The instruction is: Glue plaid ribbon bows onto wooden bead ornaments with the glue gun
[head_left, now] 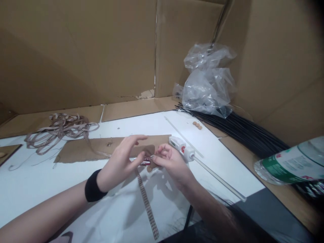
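Note:
My left hand (124, 155), with a black band (95, 185) at its wrist, is over a brown-and-white checked ribbon (146, 202). Its index finger is stretched out, while the thumb presses in beside a small dark red, shiny piece (146, 162) whose kind I cannot make out. One ribbon end hangs below this hand, and the rest runs off to the left beneath it. My right hand (169, 160) is closed in a pinch at what looks like a bit of the same ribbon. A small brown disc (149, 169) shows under the fingertips. The lower fingers of the left hand are hidden.
A white glue gun (181, 147) with a long glue stick (220, 178) lies right of my hands. Behind are a cardboard strip (78, 151), a ribbon heap (62, 130) and several brown discs (197, 125). Black rods (235, 126), plastic bags (207, 84) and a bottle (291, 162) line the right.

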{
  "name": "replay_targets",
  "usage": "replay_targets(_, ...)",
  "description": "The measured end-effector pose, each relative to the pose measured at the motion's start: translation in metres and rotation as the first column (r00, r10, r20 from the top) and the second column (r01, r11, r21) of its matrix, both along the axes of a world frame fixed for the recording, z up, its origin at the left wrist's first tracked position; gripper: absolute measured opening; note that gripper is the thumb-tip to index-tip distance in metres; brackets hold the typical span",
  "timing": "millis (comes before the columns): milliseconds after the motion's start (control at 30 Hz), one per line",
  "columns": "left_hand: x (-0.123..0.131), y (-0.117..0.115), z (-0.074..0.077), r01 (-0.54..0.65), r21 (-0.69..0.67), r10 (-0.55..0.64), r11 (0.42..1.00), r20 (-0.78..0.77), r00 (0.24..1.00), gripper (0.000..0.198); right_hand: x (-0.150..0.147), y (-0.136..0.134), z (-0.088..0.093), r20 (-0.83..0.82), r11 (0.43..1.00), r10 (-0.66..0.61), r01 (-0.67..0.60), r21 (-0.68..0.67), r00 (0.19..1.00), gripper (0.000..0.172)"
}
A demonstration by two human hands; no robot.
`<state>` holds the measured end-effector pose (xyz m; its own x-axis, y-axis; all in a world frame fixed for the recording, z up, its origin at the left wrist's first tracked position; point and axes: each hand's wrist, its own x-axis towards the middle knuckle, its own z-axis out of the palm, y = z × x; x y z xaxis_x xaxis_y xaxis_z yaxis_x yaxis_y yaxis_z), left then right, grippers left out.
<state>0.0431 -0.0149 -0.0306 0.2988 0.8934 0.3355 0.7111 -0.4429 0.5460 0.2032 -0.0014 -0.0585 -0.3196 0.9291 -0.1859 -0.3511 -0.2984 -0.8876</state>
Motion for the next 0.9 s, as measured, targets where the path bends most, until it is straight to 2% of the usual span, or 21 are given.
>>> replay_targets(67, -0.003, 0.002, 0.003, 0.037, -0.167, -0.025, 0.985, 0.072, 0.997, 0.035, 0.001, 0.000, 0.001, 0.012, 1.000, 0.001, -0.001, 0.029, 1.000, 0.027)
replay_targets(133, -0.003, 0.002, 0.005, 0.060, -0.271, -0.027, 0.961, 0.127, 0.992, 0.027, 0.001, -0.001, 0.001, 0.029, 0.999, 0.015, -0.016, 0.051, 0.999, 0.027)
replay_targets(300, 0.002, 0.000, 0.005, 0.000, -0.323, 0.086, 0.946, 0.252, 0.964, 0.015, 0.000, -0.002, 0.001, 0.086, 0.994, 0.075, -0.081, 0.074, 0.994, 0.029)
replay_targets(467, 0.002, -0.002, 0.002, 0.037, -0.388, 0.108, 0.921, 0.346, 0.932, 0.014, 0.001, 0.000, 0.003, 0.213, 0.993, 0.026, -0.050, 0.105, 0.977, 0.024)
replay_targets(567, 0.000, -0.005, 0.001, 0.059, -0.448, 0.149, 0.892, 0.414, 0.898, 0.015, 0.001, 0.001, 0.005, 0.238, 0.987, 0.056, -0.090, 0.132, 0.970, 0.024)
replay_targets(700, -0.002, -0.013, 0.001, 0.011, -0.394, 0.139, 0.919, 0.350, 0.927, 0.015, -0.002, -0.001, 0.006, 0.238, 0.976, 0.103, -0.144, 0.165, 0.966, 0.025)
replay_targets(800, -0.004, -0.019, 0.000, -0.030, -0.312, 0.111, 0.950, 0.245, 0.963, 0.022, -0.004, -0.005, 0.008, 0.323, 0.942, 0.129, -0.218, 0.256, 0.938, 0.025)
replay_targets(900, -0.005, -0.022, 0.000, -0.039, -0.284, 0.104, 0.958, 0.219, 0.970, 0.020, -0.005, -0.008, 0.008, 0.396, 0.907, 0.132, -0.272, 0.322, 0.908, 0.026)
